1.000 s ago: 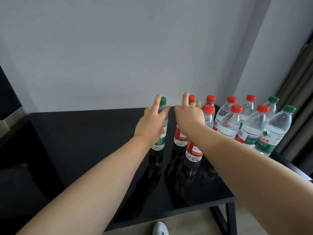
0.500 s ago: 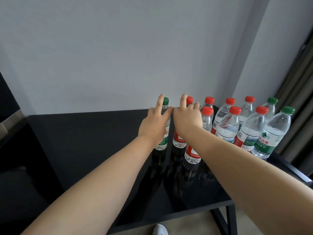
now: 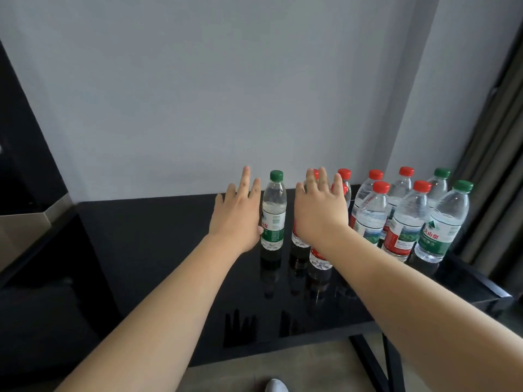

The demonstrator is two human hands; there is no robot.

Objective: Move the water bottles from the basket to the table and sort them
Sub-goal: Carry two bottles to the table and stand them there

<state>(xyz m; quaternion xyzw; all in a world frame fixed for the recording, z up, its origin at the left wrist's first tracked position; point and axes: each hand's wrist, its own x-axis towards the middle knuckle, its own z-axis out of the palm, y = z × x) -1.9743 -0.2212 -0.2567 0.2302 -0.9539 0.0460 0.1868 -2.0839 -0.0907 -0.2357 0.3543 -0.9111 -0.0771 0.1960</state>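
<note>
Bottles (image 3: 404, 222) stand on the counter (image 3: 169, 250), colours seemingly unsorted; left grip (image 3: 237, 216) and right grip (image 3: 319, 213) spread, holding nothing.

The right hand (image 3: 319, 213) hides most of several red-capped bottles (image 3: 319, 261); the bottom edge cuts off a shoe (image 3: 276, 386).

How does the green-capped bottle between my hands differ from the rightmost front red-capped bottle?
The green-capped bottle has a green-and-white label; the red-capped bottle has a red label with a landscape picture. The green-capped bottle stands apart, beside the left hand; the red-capped bottle is packed among other bottles. Both stand upright, clear and capped, on the black table.
</note>
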